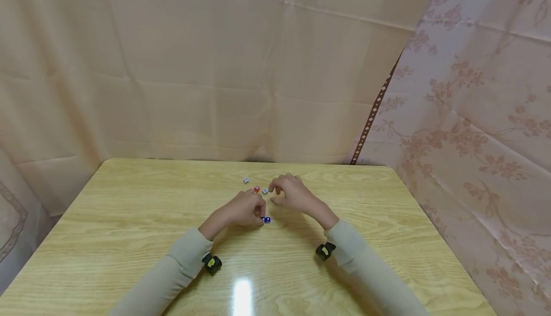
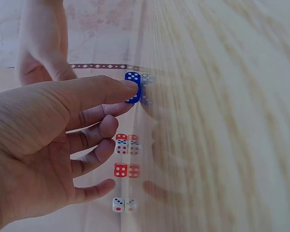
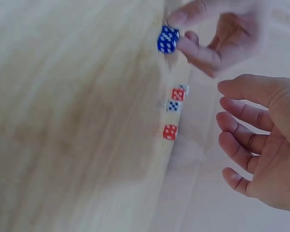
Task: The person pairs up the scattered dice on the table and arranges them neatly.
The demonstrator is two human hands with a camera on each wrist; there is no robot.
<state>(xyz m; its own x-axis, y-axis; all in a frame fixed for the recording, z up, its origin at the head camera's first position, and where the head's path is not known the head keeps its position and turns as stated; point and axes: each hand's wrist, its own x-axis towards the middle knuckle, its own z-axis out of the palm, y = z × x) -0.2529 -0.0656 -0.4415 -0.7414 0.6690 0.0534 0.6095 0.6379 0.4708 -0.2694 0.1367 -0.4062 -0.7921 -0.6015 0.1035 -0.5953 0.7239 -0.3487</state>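
Two blue dice (image 1: 268,220) sit side by side on the tabletop. My left hand (image 1: 246,208) pinches a blue die (image 2: 132,76) between thumb and index finger, the other fingers loosely bent. In the right wrist view, the blue dice (image 3: 168,39) overlap at the left hand's fingertips. My right hand (image 1: 297,195) hovers to the right of the dice, its relaxed fingers holding nothing. Beyond the left hand lie a red die (image 1: 256,189) and a white die (image 1: 264,191). A second red die (image 3: 170,132) shows in the right wrist view; the right hand hides it in the head view.
Another white die (image 1: 246,180) lies farther back on the wooden table (image 1: 142,201). A beige curtain (image 1: 241,67) hangs behind the table's far edge, and a floral cloth (image 1: 482,139) hangs on the right. Both wrists wear a small black camera (image 1: 325,251).
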